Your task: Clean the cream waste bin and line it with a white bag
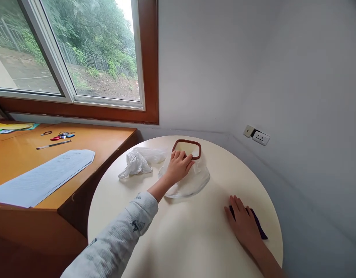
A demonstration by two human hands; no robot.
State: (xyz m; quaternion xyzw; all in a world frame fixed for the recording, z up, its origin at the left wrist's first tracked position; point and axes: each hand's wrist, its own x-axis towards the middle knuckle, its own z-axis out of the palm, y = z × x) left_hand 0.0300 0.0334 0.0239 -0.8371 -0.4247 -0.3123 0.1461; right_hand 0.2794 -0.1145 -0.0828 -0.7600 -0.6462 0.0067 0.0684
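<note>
My left hand (179, 168) is closed on the near edge of a brown rounded rim (200, 148). The rim frames the mouth of a small cream container, and a clear plastic bag (192, 187) spreads out around it on the round table. On the table's right side, my right hand (244, 224) lies palm down on a dark cloth (260, 226), its fingers stretched out and slightly spread. Most of the cloth is hidden under that hand. A crumpled white plastic bag (135, 162) lies to the left of the container.
Both hands are over the cream round table (192, 239). At left stands a wooden desk (108, 135) with papers (50, 173), a pen (53, 144) and keys (63, 135). A window is behind it; a wall socket (261, 137) is at right.
</note>
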